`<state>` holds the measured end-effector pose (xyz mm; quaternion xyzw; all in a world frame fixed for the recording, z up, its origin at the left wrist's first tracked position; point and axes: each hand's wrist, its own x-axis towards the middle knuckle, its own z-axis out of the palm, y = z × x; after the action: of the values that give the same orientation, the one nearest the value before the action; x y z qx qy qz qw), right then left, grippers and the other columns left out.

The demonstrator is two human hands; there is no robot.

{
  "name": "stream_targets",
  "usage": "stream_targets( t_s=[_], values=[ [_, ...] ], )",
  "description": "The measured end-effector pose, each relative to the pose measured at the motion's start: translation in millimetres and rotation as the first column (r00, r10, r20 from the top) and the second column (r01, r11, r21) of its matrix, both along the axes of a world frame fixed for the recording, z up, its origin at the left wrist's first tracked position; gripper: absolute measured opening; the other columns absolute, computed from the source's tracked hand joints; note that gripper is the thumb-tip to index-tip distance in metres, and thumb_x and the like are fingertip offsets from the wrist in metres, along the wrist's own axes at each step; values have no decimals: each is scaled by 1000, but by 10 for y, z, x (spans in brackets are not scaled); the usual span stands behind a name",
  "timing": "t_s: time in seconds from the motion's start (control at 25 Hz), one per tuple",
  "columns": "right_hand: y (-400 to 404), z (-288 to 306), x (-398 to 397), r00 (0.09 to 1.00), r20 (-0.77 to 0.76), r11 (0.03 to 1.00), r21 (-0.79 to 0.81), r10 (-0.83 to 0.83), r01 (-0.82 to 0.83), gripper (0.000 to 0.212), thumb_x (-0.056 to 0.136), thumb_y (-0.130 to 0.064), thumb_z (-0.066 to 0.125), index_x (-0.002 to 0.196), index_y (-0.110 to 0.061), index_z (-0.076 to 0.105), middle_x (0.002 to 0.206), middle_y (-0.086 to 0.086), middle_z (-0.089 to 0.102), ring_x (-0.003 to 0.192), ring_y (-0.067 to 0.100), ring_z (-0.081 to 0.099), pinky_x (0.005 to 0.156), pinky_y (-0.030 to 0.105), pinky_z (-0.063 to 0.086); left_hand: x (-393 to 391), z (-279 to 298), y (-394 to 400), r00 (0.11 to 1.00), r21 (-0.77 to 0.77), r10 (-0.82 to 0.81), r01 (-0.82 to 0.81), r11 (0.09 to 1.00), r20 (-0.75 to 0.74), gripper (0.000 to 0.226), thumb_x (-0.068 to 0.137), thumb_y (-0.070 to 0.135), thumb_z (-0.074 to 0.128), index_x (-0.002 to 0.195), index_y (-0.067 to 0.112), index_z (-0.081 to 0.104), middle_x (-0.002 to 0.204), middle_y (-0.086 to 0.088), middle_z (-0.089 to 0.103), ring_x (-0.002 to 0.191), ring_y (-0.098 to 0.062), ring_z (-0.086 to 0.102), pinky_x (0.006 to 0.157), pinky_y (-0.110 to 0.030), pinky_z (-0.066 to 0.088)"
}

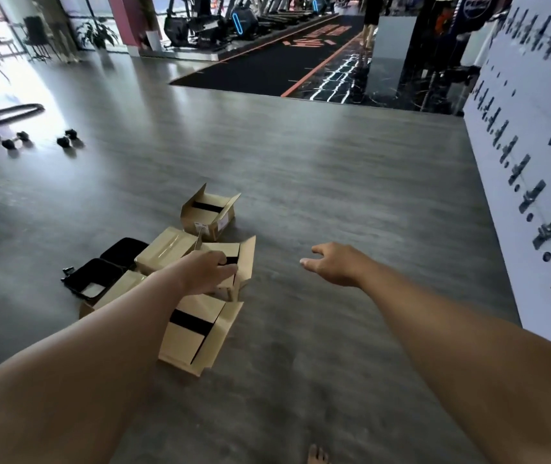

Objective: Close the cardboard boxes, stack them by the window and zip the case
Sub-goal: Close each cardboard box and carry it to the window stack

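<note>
Reaching forward in the head view, the left hand [205, 271] hangs over a cluster of cardboard boxes on the grey floor [334, 195], its fingers loosely bent above the middle box [244, 262]; whether they touch the cardboard I cannot tell. The right hand [334, 264] is stretched out over bare floor to the right of the boxes, fingers relaxed and slightly spread, holding nothing.

All the boxes lie close together with flaps up or splayed: the far box [209, 212] stands open behind the rest, the near box [197, 333] lies nearest the person with a dark band across its contents, and another box [163, 251] sits left of the middle one. The black case [100, 272] lies unzipped and spread flat just left of the boxes.

Dumbbells [66, 139] are scattered far left, a white wall panel [535, 145] stands on the right, and a bare foot [317, 454] shows at the bottom edge
</note>
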<state>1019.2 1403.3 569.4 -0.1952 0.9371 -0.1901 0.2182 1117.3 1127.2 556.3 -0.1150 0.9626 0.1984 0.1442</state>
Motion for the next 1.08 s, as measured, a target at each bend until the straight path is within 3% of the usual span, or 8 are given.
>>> stream_targets(
  t_s=[0.28, 0.52, 0.68, 0.8, 0.96, 1.08],
  values=[
    [-337, -3, -1881, 995, 48, 996, -30, 90, -89, 76, 95, -63, 52, 155, -19, 36, 162, 6, 34, 146, 28, 35, 115, 39, 31, -1501, 3, -278, 996, 30, 87, -88, 996, 25, 45, 98, 52, 43, 119, 15, 60, 119, -11, 61, 109, -29, 58, 98, -48, 47],
    [-920, -121, -3500, 983, 23, 983, 26, 183, -183, 78, 95, -63, 52, 157, -20, 34, 162, 6, 32, 147, 27, 33, 115, 39, 30, -2983, -148, -738, 987, 58, 160, -159, 986, -25, 41, 100, 47, 45, 117, 15, 64, 112, -11, 64, 104, -29, 61, 95, -46, 50],
    [-1298, -24, -4626, 976, 24, 973, 68, 218, -219, 78, 94, -63, 52, 157, -21, 34, 162, 5, 33, 147, 26, 33, 116, 37, 30, -4114, -112, -1087, 979, 71, 205, -206, 976, 20, 38, 98, 49, 46, 99, 14, 59, 104, -11, 64, 94, -26, 59, 87, -43, 50],
    [-1534, 22, -5402, 972, 10, 970, 57, 236, -236, 77, 95, -63, 52, 156, -19, 35, 162, 4, 34, 147, 25, 34, 114, 35, 30, -4841, -18, -1251, 971, 122, 240, -237, 964, -11, 35, 95, 52, 47, 89, 19, 59, 100, -7, 64, 93, -26, 61, 90, -48, 51],
    [-1884, -109, -6340, 955, 26, 952, 67, 296, -297, 77, 95, -62, 53, 157, -20, 34, 162, 4, 34, 146, 25, 35, 114, 36, 30, -5669, -79, -1435, 955, 53, 296, -297, 953, 23, 37, 95, 53, 45, 82, 20, 55, 98, -6, 62, 90, -27, 61, 88, -44, 51],
    [-2212, -242, -7154, 930, 30, 927, 77, 366, -367, 78, 95, -63, 51, 157, -21, 32, 161, 4, 35, 146, 26, 35, 115, 39, 32, -6331, -159, -1635, 940, -44, 335, -333, 942, 58, 41, 98, 53, 42, 101, 16, 61, 103, -6, 63, 101, -28, 62, 88, -37, 49]
  ],
)
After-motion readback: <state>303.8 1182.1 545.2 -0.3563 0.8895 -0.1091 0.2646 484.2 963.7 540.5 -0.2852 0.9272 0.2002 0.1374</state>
